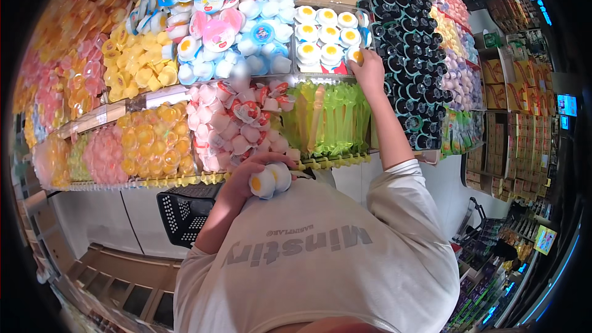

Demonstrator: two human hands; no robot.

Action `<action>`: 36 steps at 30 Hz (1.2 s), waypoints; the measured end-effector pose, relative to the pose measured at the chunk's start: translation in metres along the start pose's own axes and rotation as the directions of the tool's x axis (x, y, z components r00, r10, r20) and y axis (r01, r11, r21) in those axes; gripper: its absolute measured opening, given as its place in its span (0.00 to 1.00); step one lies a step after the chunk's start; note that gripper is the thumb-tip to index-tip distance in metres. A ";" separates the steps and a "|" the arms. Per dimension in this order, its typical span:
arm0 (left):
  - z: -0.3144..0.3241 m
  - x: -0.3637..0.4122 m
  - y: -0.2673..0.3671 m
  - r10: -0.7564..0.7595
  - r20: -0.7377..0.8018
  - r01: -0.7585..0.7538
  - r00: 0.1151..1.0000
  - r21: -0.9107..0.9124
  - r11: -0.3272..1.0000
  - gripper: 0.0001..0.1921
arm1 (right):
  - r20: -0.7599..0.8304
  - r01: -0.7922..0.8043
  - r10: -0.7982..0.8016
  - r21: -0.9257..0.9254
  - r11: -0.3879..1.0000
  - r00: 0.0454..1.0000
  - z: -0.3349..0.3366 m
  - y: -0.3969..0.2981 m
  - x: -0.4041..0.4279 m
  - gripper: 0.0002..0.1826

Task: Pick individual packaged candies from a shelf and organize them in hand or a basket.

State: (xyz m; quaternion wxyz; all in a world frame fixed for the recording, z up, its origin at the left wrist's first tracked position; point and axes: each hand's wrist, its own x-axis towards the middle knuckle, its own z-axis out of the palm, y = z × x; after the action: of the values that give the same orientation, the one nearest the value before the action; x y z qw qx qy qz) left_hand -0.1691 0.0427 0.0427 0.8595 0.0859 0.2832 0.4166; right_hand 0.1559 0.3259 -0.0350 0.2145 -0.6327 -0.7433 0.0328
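Observation:
My left hand (240,175) is closed around fried-egg-shaped sweet cups (262,184), white with yellow centres, against my chest. My right hand (367,71) reaches into a clear plastic bin (303,73), with its fingers on an egg-shaped cup (355,55) at the near right corner. Several more egg-shaped cups (329,33) lie there in rows, yolk side up. To the left, a heap of blue-and-white cups (263,32) has egg-shaped cups and a pink lidded cup (218,35) on top.
Green stick-shaped jelly packs (335,120) and pink-white cups (222,125) fill the near bins. Dark cups (407,55) stand right of the egg bin. A row of yellow clips (333,162) lines the counter's front edge. A black perforated basket (185,212) is below at the left.

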 end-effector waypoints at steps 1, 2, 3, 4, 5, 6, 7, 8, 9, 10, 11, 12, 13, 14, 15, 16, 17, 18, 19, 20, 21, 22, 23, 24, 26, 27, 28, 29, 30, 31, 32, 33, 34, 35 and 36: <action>-0.002 0.000 -0.001 0.004 0.004 -0.004 1.000 0.009 1.000 0.30 | 0.023 -0.032 0.032 0.005 0.999 0.999 -0.001 -0.002 0.000 0.32; -0.006 0.001 -0.002 0.006 0.009 -0.007 1.000 0.018 1.000 0.30 | 0.044 -0.045 0.044 0.022 0.999 0.998 -0.001 -0.004 0.001 0.33; -0.007 0.001 -0.003 0.005 0.012 -0.005 1.000 0.018 1.000 0.30 | 0.064 -0.060 0.058 0.036 0.998 0.996 -0.003 -0.005 0.002 0.34; -0.008 0.002 -0.004 0.003 0.015 -0.004 1.000 0.018 1.000 0.30 | 0.084 -0.077 0.073 0.049 0.996 0.994 -0.004 -0.005 0.001 0.35; -0.007 0.002 -0.004 0.001 0.013 -0.001 1.000 0.008 1.000 0.30 | 0.104 -0.079 0.075 0.036 0.996 0.992 -0.005 -0.004 0.001 0.35; -0.007 0.002 -0.004 -0.003 0.015 0.003 1.000 0.004 1.000 0.30 | 0.122 -0.081 0.078 0.023 0.996 0.990 -0.006 -0.003 0.001 0.36; -0.008 0.003 -0.004 -0.007 0.017 0.007 1.000 -0.001 1.000 0.30 | 0.139 -0.083 0.081 0.010 0.996 0.987 -0.007 -0.001 0.002 0.36; -0.009 0.004 -0.004 -0.012 0.021 0.012 1.000 -0.002 1.000 0.30 | 0.131 -0.089 0.087 0.008 0.996 0.988 -0.007 -0.001 0.002 0.36; -0.011 0.005 -0.006 -0.014 0.032 0.014 0.999 -0.002 1.000 0.31 | 0.124 -0.096 0.095 0.007 0.995 0.988 -0.008 -0.001 0.002 0.36; -0.014 0.007 -0.006 -0.016 0.042 0.016 0.999 -0.003 1.000 0.31 | 0.116 -0.104 0.103 0.006 0.995 0.988 -0.008 -0.001 0.002 0.36; -0.018 0.009 -0.008 -0.013 0.059 0.013 0.998 -0.003 1.000 0.31 | 0.149 -0.122 0.119 0.009 0.993 0.982 -0.006 -0.001 0.004 0.34; -0.020 0.010 -0.009 -0.013 0.071 0.013 0.997 -0.004 1.000 0.31 | 0.182 -0.140 0.135 0.011 0.990 0.974 -0.004 -0.002 0.007 0.32; -0.022 0.011 -0.010 -0.014 0.082 0.014 0.997 -0.004 1.000 0.31 | 0.215 -0.158 0.151 0.013 0.987 0.965 -0.002 -0.003 0.008 0.31; -0.024 0.012 -0.011 -0.018 0.089 0.019 0.996 -0.005 1.000 0.31 | 0.208 -0.160 0.155 0.011 0.987 0.966 -0.001 -0.003 0.008 0.31; -0.025 0.013 -0.012 -0.019 0.094 0.020 0.995 -0.006 1.000 0.31 | 0.201 -0.161 0.155 0.010 0.987 0.967 -0.003 -0.006 0.008 0.31; -0.026 0.013 -0.012 -0.017 0.102 0.018 0.995 -0.006 1.000 0.31 | 0.195 -0.161 0.156 0.010 0.987 0.968 -0.004 -0.009 0.009 0.31; -0.027 0.014 -0.012 -0.015 0.110 0.016 0.994 -0.006 1.000 0.31 | 0.199 -0.168 0.162 0.015 0.986 0.967 -0.004 -0.010 0.009 0.31; -0.027 0.014 -0.012 -0.014 0.119 0.015 0.993 -0.006 1.000 0.31 | 0.202 -0.177 0.170 0.020 0.984 0.965 -0.004 -0.010 0.008 0.31; -0.027 0.014 -0.012 -0.018 0.112 0.020 0.994 -0.013 1.000 0.31 | 0.205 -0.186 0.177 0.025 0.982 0.963 -0.003 -0.010 0.008 0.31; -0.027 0.014 -0.013 -0.023 0.105 0.025 0.994 -0.019 0.999 0.31 | 0.202 -0.187 0.178 0.026 0.982 0.963 -0.002 -0.010 0.009 0.32; -0.028 0.014 -0.013 -0.028 0.099 0.031 0.995 -0.027 0.999 0.31 | 0.199 -0.188 0.179 0.025 0.982 0.963 -0.001 -0.010 0.008 0.32; -0.028 0.014 -0.013 -0.028 0.097 0.031 0.995 -0.022 0.999 0.32 | 0.196 -0.189 0.180 0.024 0.982 0.964 0.000 -0.010 0.008 0.32; -0.028 0.014 -0.013 -0.029 0.095 0.031 0.995 -0.018 0.999 0.32 | 0.197 -0.191 0.182 0.030 0.981 0.963 0.001 -0.008 0.008 0.32; -0.027 0.014 -0.013 -0.029 0.092 0.030 0.995 -0.013 0.999 0.32 | 0.199 -0.194 0.182 0.039 0.980 0.963 0.001 -0.008 0.008 0.33; -0.027 0.014 -0.013 -0.026 0.094 0.026 0.995 -0.005 1.000 0.32 | 0.203 -0.199 0.186 0.046 0.979 0.961 0.001 -0.009 0.008 0.33; -0.028 0.015 -0.013 -0.024 0.096 0.024 0.995 -0.002 1.000 0.32 | 0.206 -0.202 0.189 0.045 0.978 0.960 0.000 -0.009 0.008 0.34; -0.029 0.015 -0.014 -0.024 0.103 0.024 0.994 0.001 1.000 0.32 | 0.208 -0.205 0.192 0.043 0.978 0.959 -0.001 -0.010 0.008 0.34; -0.030 0.016 -0.014 -0.024 0.111 0.023 0.994 0.004 1.000 0.32 | 0.211 -0.206 0.189 0.059 0.977 0.959 -0.002 -0.010 0.008 0.34; -0.031 0.017 -0.014 -0.023 0.118 0.022 0.993 0.007 1.000 0.32 | 0.215 -0.206 0.186 0.074 0.976 0.959 -0.004 -0.009 0.008 0.34; -0.031 0.016 -0.014 -0.023 0.111 0.023 0.994 0.007 1.000 0.32 | 0.218 -0.206 0.182 0.090 0.975 0.959 -0.005 -0.009 0.007 0.35; -0.031 0.016 -0.014 -0.024 0.105 0.023 0.994 0.008 1.000 0.32 | 0.221 -0.196 0.165 0.122 0.973 0.961 -0.007 -0.007 0.006 0.34; -0.031 0.016 -0.015 -0.024 0.099 0.023 0.995 0.009 1.000 0.32 | 0.225 -0.184 0.147 0.154 0.971 0.963 -0.010 -0.006 0.004 0.34; -0.031 0.016 -0.015 -0.023 0.102 0.022 0.995 0.006 1.000 0.32 | 0.227 -0.173 0.129 0.186 0.967 0.965 -0.013 -0.006 0.002 0.34; -0.032 0.017 -0.015 -0.023 0.105 0.022 0.994 0.004 1.000 0.32 | 0.236 -0.177 0.134 0.174 0.969 0.962 -0.015 -0.006 0.001 0.34; -0.032 0.017 -0.015 -0.023 0.107 0.023 0.994 0.000 1.000 0.32 | 0.248 -0.182 0.139 0.161 0.970 0.959 -0.024 -0.014 0.001 0.33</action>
State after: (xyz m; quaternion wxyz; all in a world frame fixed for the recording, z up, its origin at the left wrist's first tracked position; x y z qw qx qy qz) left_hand -0.1686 0.0429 0.0034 0.8784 0.1045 0.2374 0.4014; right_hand 0.1519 0.3187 -0.0083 0.1789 -0.6604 -0.7034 0.1925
